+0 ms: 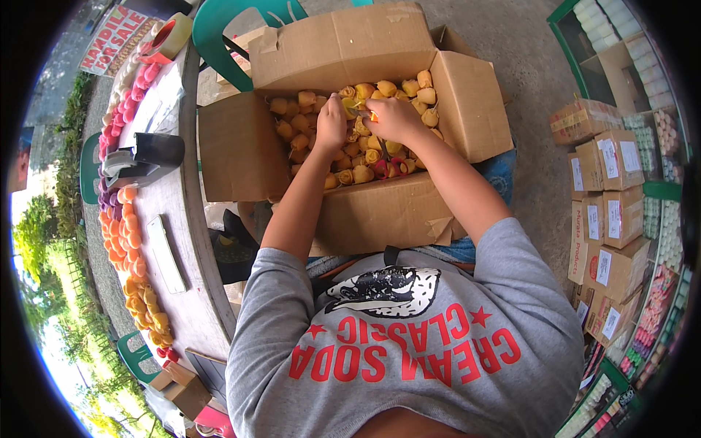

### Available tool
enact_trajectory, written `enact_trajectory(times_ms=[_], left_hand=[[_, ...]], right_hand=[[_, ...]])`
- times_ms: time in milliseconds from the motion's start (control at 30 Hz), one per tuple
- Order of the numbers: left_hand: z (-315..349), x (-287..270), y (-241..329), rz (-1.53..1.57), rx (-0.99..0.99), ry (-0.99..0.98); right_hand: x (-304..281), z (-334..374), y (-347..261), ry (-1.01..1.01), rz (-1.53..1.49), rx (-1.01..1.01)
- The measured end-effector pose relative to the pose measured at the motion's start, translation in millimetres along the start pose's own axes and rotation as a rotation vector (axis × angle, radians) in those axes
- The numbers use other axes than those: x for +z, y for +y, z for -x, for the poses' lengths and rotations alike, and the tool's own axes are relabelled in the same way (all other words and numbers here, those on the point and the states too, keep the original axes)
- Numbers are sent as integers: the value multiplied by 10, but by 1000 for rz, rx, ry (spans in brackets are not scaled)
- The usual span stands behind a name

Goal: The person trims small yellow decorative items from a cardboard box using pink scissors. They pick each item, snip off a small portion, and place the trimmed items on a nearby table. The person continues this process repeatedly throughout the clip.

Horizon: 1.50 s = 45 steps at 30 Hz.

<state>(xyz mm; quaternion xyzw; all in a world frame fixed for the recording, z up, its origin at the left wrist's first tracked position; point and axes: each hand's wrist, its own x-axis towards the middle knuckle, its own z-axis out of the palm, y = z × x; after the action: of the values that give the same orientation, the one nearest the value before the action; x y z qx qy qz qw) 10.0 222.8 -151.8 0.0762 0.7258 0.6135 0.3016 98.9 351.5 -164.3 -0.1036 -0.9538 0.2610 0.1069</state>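
Many yellow-orange rose-shaped pieces (363, 174), which look like wax or candles, fill an open cardboard box (391, 215) in front of me. Over them, my left hand (331, 125) is closed, its fingertips turned toward the middle and mostly hidden. My right hand (394, 119) is also closed, just to the right, with a small bright yellow-orange piece showing at its fingertips. Between both hands is a bright yellow thing (352, 111) whose kind I cannot make out. Below my right hand, scissors (391, 168) with reddish-pink handles rest among the roses.
A white table (193, 241) at my left bears rows of coloured pieces (124, 237), a black tape dispenser (150, 157), tape rolls (174, 35) and a phone (167, 254). A teal chair (212, 36) stands behind the box. Stacked cartons (613, 219) and shelves are at right.
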Motion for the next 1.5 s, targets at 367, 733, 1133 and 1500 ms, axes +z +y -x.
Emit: enact_trajectory(times_ms=[367,733,1133,1500], left_hand=[[-171,-137,-196,-231,375,-18],[-215,-313,13,-16,268,63],[-186,-388,-100,-1273,534,311],[-161,-157,-343,-1951,235,-514]], right_hand=[[-63,1,-145,-49,43,100],[-127,-33,-1,123,-67,137],[29,-55,190,234,-155,97],[-21,-74,198,366,-95,-31]])
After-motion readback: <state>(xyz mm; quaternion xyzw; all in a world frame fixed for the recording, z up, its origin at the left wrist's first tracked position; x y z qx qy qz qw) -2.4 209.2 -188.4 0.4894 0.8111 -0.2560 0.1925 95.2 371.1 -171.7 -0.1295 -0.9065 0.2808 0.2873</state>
